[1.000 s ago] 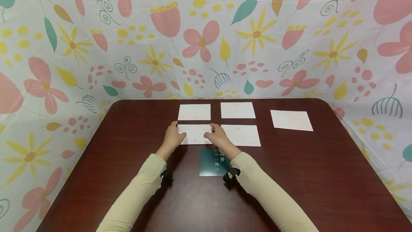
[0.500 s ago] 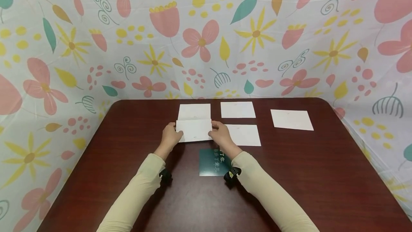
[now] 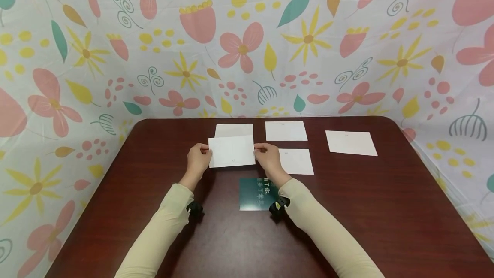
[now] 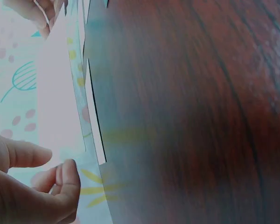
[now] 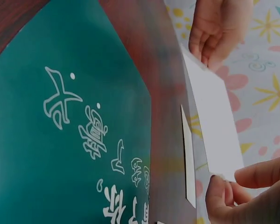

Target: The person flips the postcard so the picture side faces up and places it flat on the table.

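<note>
Both hands hold a white card up above the table, its face tilted toward the head camera. My left hand pinches its left edge between thumb and fingers. At the opposite edge, my right hand pinches it the same way. The right wrist view shows the card stretched between the two hands, over the table. Below the right forearm lies a dark green card with white lettering, partly covered by the hand and wrist. Behind the raised card, another white card lies flat, its lower part hidden.
More white cards lie on the brown table: one at the back, one beside the right hand, partly hidden, and one farther right. A flower-patterned cloth hangs behind the table.
The hands have lifted the front-left white card off the table and tipped it up, so it now overlaps the card behind it. The other cards have stayed put.
</note>
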`<act>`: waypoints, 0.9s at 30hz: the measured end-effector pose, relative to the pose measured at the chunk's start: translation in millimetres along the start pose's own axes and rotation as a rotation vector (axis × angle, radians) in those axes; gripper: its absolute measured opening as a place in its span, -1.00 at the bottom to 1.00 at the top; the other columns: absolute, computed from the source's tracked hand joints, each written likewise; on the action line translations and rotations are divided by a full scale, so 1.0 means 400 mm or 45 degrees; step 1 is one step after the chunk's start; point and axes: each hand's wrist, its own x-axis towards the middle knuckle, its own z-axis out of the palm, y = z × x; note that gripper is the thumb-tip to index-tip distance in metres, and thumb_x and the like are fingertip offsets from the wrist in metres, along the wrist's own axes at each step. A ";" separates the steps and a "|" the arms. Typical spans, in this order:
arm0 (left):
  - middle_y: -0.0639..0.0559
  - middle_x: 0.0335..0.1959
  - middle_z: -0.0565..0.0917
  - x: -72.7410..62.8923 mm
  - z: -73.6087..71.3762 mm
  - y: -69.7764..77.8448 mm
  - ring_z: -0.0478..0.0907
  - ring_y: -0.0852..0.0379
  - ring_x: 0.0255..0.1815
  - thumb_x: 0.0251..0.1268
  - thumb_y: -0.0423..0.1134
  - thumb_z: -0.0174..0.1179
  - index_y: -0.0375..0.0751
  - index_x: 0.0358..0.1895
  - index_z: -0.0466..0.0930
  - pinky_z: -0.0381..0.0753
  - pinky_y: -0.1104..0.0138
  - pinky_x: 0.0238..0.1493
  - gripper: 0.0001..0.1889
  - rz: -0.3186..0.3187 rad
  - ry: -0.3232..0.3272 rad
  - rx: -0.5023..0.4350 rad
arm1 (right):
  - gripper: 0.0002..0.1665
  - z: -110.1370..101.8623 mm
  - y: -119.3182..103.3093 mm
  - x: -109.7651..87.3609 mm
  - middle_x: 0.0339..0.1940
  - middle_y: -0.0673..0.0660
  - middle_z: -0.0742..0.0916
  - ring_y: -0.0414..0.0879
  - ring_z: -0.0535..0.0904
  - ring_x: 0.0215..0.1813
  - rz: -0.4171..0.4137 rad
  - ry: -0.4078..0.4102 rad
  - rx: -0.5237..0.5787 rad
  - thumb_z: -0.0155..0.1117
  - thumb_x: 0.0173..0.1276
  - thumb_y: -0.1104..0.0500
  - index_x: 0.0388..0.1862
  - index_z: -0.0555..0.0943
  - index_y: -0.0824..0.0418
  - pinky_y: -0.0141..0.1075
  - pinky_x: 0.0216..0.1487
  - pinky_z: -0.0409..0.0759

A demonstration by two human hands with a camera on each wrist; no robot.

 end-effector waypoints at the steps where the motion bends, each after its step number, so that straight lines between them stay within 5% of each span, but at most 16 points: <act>1: -0.26 -0.23 0.60 0.001 -0.002 -0.001 0.54 -0.14 -0.16 0.28 -0.40 0.14 -0.46 -0.10 0.59 0.55 0.17 -0.17 -0.80 -0.005 0.007 -0.013 | -0.71 -0.001 -0.001 0.000 -0.05 0.32 0.61 0.13 0.58 -0.04 0.001 0.009 0.015 0.16 0.40 0.33 0.06 0.60 0.40 -0.12 -0.01 0.60; 10: -0.12 -0.35 0.55 -0.004 -0.022 -0.002 0.49 0.00 -0.30 0.28 -0.37 0.20 -0.42 -0.18 0.62 0.45 0.41 -0.35 -0.85 -0.042 -0.004 -0.145 | -0.77 -0.012 -0.001 0.003 -0.10 0.27 0.63 0.13 0.60 -0.12 -0.016 0.026 0.032 0.24 0.37 0.24 -0.08 0.66 0.36 -0.10 -0.05 0.60; 17: -0.05 -0.48 0.52 -0.011 -0.032 0.000 0.57 -0.12 -0.35 0.28 -0.40 0.22 -0.43 -0.20 0.61 0.63 0.27 -0.29 -0.87 -0.025 -0.034 -0.318 | -0.77 -0.021 -0.003 0.002 -0.22 0.24 0.68 0.18 0.60 -0.15 -0.034 0.024 0.072 0.26 0.36 0.24 -0.08 0.68 0.36 -0.02 -0.04 0.60; 27: -0.36 -0.20 0.65 -0.009 -0.038 0.000 0.62 -0.27 -0.10 0.44 -0.35 0.04 -0.54 -0.08 0.61 0.61 0.08 0.00 -0.73 -0.046 -0.089 -0.420 | -0.71 -0.021 -0.002 0.008 -0.10 0.35 0.68 0.16 0.66 -0.04 -0.020 0.008 0.227 0.15 0.41 0.29 -0.01 0.63 0.47 -0.12 0.03 0.61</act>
